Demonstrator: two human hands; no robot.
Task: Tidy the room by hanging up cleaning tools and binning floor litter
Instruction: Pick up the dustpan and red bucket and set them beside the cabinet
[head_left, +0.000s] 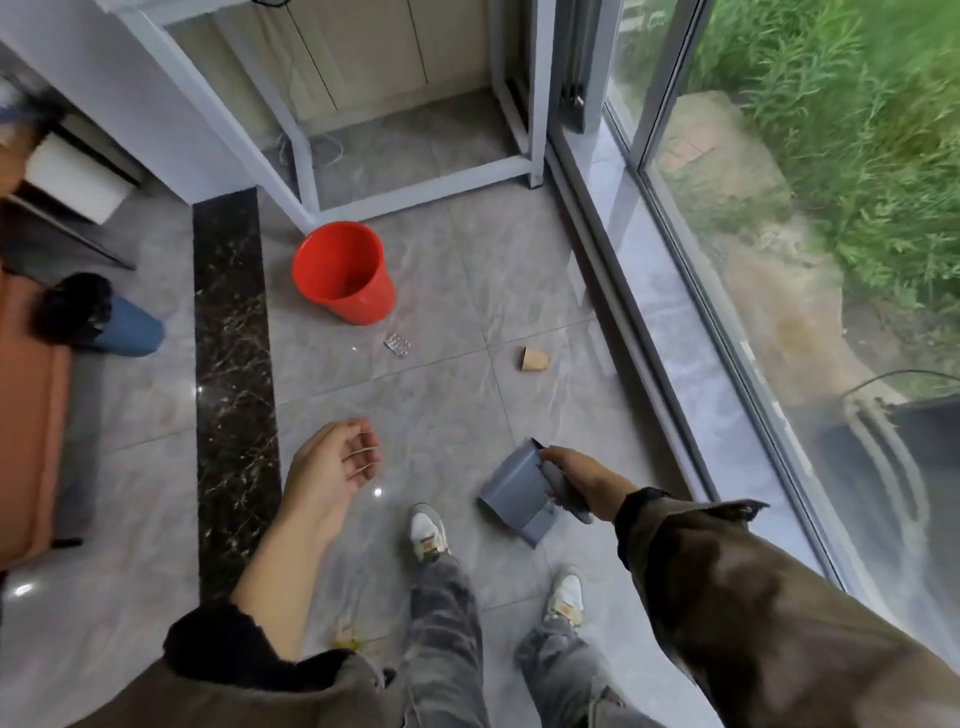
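grey tiled floor (441, 405): right hand (574, 475) grip clamped on dustpan (519, 491), left hand (327, 467) grip apart.

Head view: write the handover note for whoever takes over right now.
Right hand: gripping the grey dustpan by its handle, above the floor.
Left hand: open, empty.
Red bucket: upright on the tiles by the white frame; looks nearly empty.
Litter still on the floor: blister pack just in front of the bucket, brown paper cup on its side nearer the window.
Left: bin both, hang up the dustpan.
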